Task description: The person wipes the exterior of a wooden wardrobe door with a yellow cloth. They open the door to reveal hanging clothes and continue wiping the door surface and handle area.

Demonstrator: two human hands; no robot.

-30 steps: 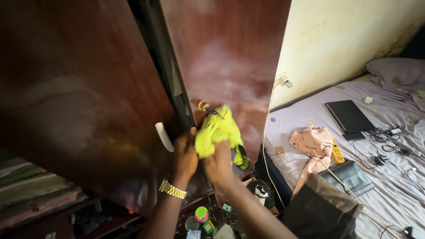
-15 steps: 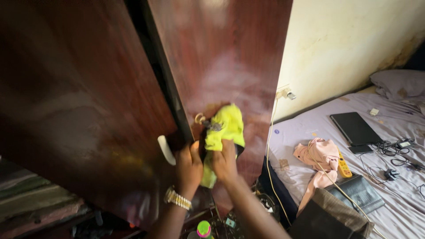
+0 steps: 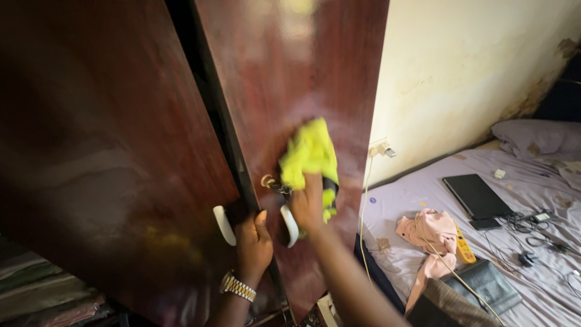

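We have the yellow-green cloth bunched under our right hand, fingers closed over its lower part and pressing it flat against the right wardrobe door, just above the keys hanging in the lock; our left hand is curled around the inner edge of the left wardrobe door, between the two white handles, the left door handle and the right door handle, gripping the panel and nothing else; a metal watch sits on that wrist

To wipe this glossy dark-red panel well, we judge it best to keep the cloth spread rather than balled, so more fabric meets the wood; we should press evenly and work in overlapping passes, since the pale hazy patch above the cloth looks like the sort of film that smears if only dabbed; around the lock we should go gently, lifting the cloth past the keys so it does not snag; the bracing hand matters, as a swinging door would give way under pressure

Off to the right a cable drops from a wall socket beside the bed, where a closed laptop, a pink garment and a yellow power strip lie well apart from the doors
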